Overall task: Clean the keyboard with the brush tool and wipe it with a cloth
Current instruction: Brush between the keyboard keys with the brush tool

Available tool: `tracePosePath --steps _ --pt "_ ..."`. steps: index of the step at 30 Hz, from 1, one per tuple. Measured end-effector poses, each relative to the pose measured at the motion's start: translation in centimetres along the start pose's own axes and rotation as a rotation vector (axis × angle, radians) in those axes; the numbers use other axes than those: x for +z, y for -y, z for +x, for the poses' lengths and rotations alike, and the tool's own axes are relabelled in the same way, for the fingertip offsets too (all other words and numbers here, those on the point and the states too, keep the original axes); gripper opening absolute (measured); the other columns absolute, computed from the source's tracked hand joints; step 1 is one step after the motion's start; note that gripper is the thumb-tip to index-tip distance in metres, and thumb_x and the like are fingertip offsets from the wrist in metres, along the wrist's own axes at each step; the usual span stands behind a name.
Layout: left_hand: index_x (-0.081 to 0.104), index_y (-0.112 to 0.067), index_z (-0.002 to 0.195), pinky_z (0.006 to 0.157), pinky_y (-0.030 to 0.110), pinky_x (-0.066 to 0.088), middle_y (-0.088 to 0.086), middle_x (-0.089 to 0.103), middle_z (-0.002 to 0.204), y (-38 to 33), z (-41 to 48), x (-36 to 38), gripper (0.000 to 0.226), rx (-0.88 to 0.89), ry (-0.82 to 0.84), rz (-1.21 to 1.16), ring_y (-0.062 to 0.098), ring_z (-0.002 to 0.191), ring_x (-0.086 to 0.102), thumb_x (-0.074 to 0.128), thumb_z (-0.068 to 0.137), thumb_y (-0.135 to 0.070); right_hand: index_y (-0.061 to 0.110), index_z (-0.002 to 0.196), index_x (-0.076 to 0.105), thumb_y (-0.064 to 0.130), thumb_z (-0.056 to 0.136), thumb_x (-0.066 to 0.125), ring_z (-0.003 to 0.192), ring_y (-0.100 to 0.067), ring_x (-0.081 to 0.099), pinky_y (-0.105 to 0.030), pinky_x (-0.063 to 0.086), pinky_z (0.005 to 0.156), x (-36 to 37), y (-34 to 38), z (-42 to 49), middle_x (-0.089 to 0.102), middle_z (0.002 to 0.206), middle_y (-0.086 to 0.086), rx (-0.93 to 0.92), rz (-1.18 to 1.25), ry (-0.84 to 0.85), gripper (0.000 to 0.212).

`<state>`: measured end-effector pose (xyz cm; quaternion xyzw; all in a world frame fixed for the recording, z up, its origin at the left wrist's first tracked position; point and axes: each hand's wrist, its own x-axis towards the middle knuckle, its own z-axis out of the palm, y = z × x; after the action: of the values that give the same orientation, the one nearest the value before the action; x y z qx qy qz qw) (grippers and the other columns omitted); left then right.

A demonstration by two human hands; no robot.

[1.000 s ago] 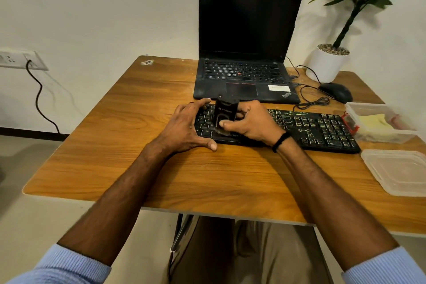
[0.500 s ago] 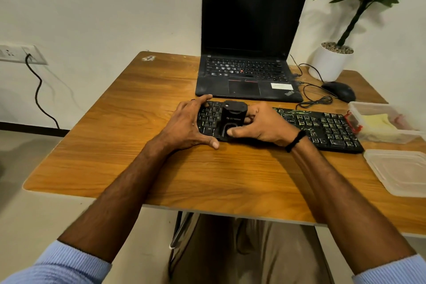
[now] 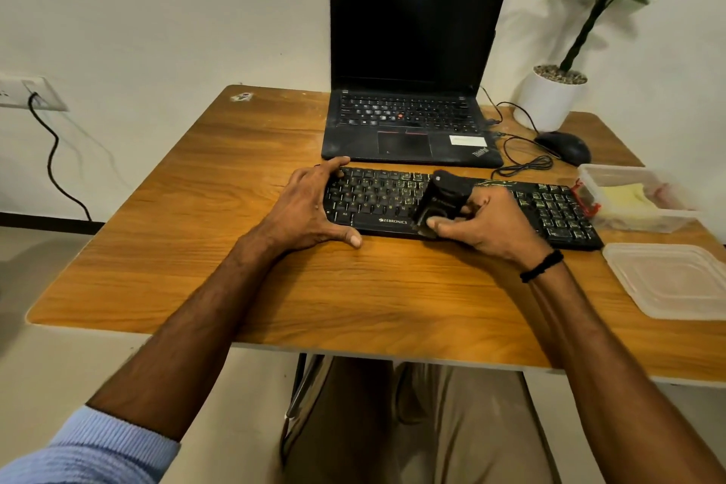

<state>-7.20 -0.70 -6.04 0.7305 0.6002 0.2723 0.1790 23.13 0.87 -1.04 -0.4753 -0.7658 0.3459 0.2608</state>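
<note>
A black keyboard (image 3: 377, 198) lies across the wooden table (image 3: 235, 279) in front of the laptop. My left hand (image 3: 310, 204) clamps the keyboard's left end, thumb on the front edge and fingers over the back edge. My right hand (image 3: 487, 222) grips a black brush tool (image 3: 440, 200) that is pressed on the keys near the keyboard's middle, close to the front edge. A yellow cloth (image 3: 624, 196) lies folded inside a clear plastic box (image 3: 644, 224) at the right.
An open black laptop (image 3: 408, 122) stands behind the keyboard. A mouse (image 3: 563, 147) with a coiled cable and a white potted plant (image 3: 550, 98) are at the back right. A clear lid (image 3: 675, 279) lies near the right edge.
My right hand has slid the brush tool to the right along the keys, uncovering the left part of the keyboard. My left hand has stayed on the keyboard's left end.
</note>
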Motion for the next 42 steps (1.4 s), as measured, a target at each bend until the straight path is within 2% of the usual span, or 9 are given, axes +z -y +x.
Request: tracePosePath --steps 3,13,19,21,24,29,35,38,42 --pt "0.021 -0.031 0.161 0.112 0.048 0.034 0.004 0.042 0.152 -0.1 -0.1 -0.1 0.141 0.004 -0.007 0.000 0.021 0.138 0.030 0.073 0.042 -0.087 0.029 0.097 0.068 0.020 0.073 0.082 0.086 0.000 0.061 -0.018 0.048 0.073 -0.2 -0.5 -0.8 0.067 0.092 0.013 -0.001 -0.063 0.096 0.030" --pt "0.020 -0.034 0.160 0.109 0.042 0.034 0.003 0.044 0.149 -0.4 -0.2 -0.1 0.140 0.015 -0.011 -0.014 0.011 0.131 0.028 0.075 0.043 -0.086 0.022 0.118 0.067 0.020 0.068 0.086 0.099 -0.001 0.066 -0.024 0.057 0.085 -1.6 -2.9 -3.2 0.070 0.116 0.002 -0.088 -0.177 -0.043 0.054" --pt "0.022 -0.033 0.160 0.109 0.043 0.035 0.005 0.044 0.151 -0.6 -0.2 0.0 0.141 0.027 -0.014 0.007 0.013 0.130 0.029 0.071 0.041 -0.091 0.024 0.121 0.064 0.024 0.072 0.084 0.102 0.002 0.061 -0.012 0.050 0.088 4.1 1.1 -1.2 0.068 0.120 0.003 -0.217 -0.194 0.066 0.053" --pt "0.022 -0.033 0.160 0.108 0.043 0.036 0.004 0.046 0.149 -0.6 -0.2 -0.1 0.143 0.034 -0.019 0.006 0.013 0.128 0.031 0.069 0.040 -0.095 0.023 0.114 0.069 0.026 0.074 0.083 0.091 0.006 0.062 -0.015 0.052 0.082 5.5 2.7 0.0 0.072 0.111 0.004 -0.154 -0.083 0.082 0.043" --pt "0.019 -0.035 0.160 0.108 0.044 0.037 0.004 0.045 0.149 -0.5 -0.4 -0.2 0.143 0.027 -0.014 -0.016 0.012 0.129 0.030 0.071 0.041 -0.094 0.015 0.100 0.071 0.011 0.076 0.080 0.092 -0.011 0.070 -0.027 0.057 0.081 5.2 3.9 1.5 0.074 0.099 -0.001 -0.033 0.414 0.004 0.026" --pt "0.017 -0.035 0.160 0.115 0.051 0.035 -0.001 0.046 0.149 -0.5 -0.4 0.0 0.141 0.011 -0.039 0.024 0.017 0.133 0.037 0.062 0.044 -0.100 -0.001 0.112 0.059 -0.005 0.082 0.068 0.107 -0.027 0.067 -0.037 0.057 0.087 1.2 4.3 4.8 0.068 0.116 -0.016 0.090 0.974 -0.114 0.032" --pt "0.015 -0.029 0.161 0.120 0.047 0.027 0.000 0.050 0.148 -2.0 0.2 0.0 0.140 0.006 -0.089 0.202 0.019 0.134 0.045 0.048 0.049 -0.107 0.001 0.109 0.057 -0.004 0.086 0.064 0.105 -0.032 0.068 -0.040 0.059 0.083 0.3 3.5 8.1 0.066 0.116 -0.022 0.219 1.179 -0.123 0.025" --pt "0.014 -0.030 0.161 0.121 0.049 0.028 0.003 0.043 0.152 -2.9 2.2 -1.3 0.144 0.017 0.058 0.291 0.023 0.137 0.040 0.049 0.044 -0.108 -0.003 0.119 0.054 -0.002 0.083 0.069 0.109 -0.033 0.067 -0.043 0.055 0.092 0.9 2.6 9.3 0.065 0.121 -0.024 0.269 1.312 -0.100 0.039" --pt "0.021 -0.029 0.159 0.116 0.045 0.033 0.000 0.040 0.138 -4.3 5.0 -1.5 0.137 0.045 0.238 0.359 0.017 0.125 0.035 0.061 0.048 -0.098 0.003 0.115 0.057 0.001 0.082 0.071 0.105 -0.028 0.069 -0.038 0.058 0.088 1.6 2.0 9.2 0.071 0.112 -0.014 0.222 1.117 -0.090 0.036"
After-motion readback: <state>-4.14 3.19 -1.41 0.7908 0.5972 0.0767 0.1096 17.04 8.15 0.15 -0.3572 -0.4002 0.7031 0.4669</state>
